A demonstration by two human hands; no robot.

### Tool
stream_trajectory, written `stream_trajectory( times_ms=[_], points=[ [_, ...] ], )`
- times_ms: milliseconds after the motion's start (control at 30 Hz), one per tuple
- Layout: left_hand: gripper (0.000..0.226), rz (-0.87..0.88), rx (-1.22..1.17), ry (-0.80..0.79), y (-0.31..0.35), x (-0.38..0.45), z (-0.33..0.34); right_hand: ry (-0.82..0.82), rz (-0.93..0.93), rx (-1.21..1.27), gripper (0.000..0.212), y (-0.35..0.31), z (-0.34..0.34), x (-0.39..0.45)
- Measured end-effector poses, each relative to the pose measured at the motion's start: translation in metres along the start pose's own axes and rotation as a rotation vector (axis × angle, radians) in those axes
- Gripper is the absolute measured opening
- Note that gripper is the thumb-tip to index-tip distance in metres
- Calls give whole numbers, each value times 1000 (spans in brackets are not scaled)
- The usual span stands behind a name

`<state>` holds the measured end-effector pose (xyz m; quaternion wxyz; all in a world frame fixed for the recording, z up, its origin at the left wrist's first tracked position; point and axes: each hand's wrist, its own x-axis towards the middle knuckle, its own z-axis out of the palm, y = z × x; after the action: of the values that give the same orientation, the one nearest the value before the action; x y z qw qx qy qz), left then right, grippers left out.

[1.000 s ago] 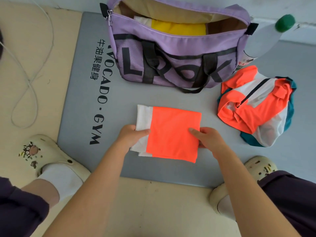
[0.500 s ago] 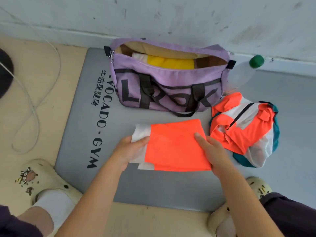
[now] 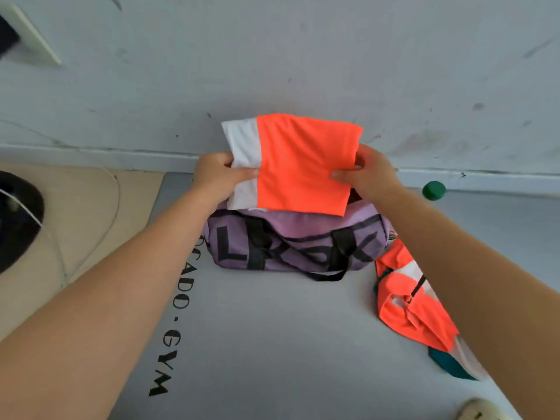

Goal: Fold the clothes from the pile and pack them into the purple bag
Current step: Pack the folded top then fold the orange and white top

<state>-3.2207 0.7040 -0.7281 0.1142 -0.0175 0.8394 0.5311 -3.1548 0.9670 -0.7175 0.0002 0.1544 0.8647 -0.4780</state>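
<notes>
A folded orange and white garment (image 3: 298, 165) hangs in the air just above the purple bag (image 3: 291, 247), hiding the bag's opening. My left hand (image 3: 219, 174) pinches its white left edge. My right hand (image 3: 368, 172) grips its orange right edge. The bag stands on the grey gym mat (image 3: 272, 344) against the wall, black letters and straps on its front. An unfolded orange, white and teal garment (image 3: 415, 313) lies crumpled on the mat to the right, partly behind my right forearm.
A green bottle cap (image 3: 434, 190) shows by the wall right of the bag. A white cord (image 3: 60, 262) and a dark object (image 3: 15, 216) lie on the beige floor at left. A shoe tip (image 3: 481, 410) pokes in at bottom right.
Both hands lifted the folded garment off the mat and carried it forward to above the bag. The view tilted up toward the wall.
</notes>
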Motion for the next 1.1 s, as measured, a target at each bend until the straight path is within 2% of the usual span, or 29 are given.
stream_trajectory(
  times_ms=[167, 233, 300, 400, 467, 533, 667, 733, 800, 867, 933, 1000, 1100],
  points=[
    [19, 12, -94, 130, -15, 21, 11, 120, -47, 32, 56, 10, 16, 25],
    [19, 3, -81, 112, -24, 23, 12, 104, -56, -28, 58, 13, 20, 28],
    [22, -44, -6, 11, -35, 23, 10, -14, -33, -43, 51, 20, 19, 26],
    [23, -105, 89, -201, -44, 21, -1, -305, 26, 19, 25, 31, 12, 16],
    [19, -134, 88, -302, -46, 18, -8, -440, 157, 116, 33, 38, 11, 11],
    [23, -172, 111, -371, -46, 14, -10, -501, 268, 102, 36, 41, 12, 7],
    [36, -174, 376, -425, -43, 13, -7, -622, 307, 4, 39, 44, 16, 9],
    [40, -136, 518, -387, -42, 14, -2, -560, 225, -273, 48, 47, 19, 14],
    [44, -51, 679, -307, -43, 12, 5, -374, 114, -488, 62, 53, 25, 19],
    [53, 17, 721, -245, -47, 10, 10, -259, 87, -451, 83, 54, 29, 19],
    [72, 25, 685, -201, -50, 8, 11, -195, 74, -377, 96, 54, 31, 20],
    [78, 95, 683, -139, -50, 9, 9, -99, 18, -357, 93, 51, 29, 24],
    [72, 252, 690, -65, -40, 13, 5, 20, -60, -349, 79, 38, 23, 24]
  ],
)
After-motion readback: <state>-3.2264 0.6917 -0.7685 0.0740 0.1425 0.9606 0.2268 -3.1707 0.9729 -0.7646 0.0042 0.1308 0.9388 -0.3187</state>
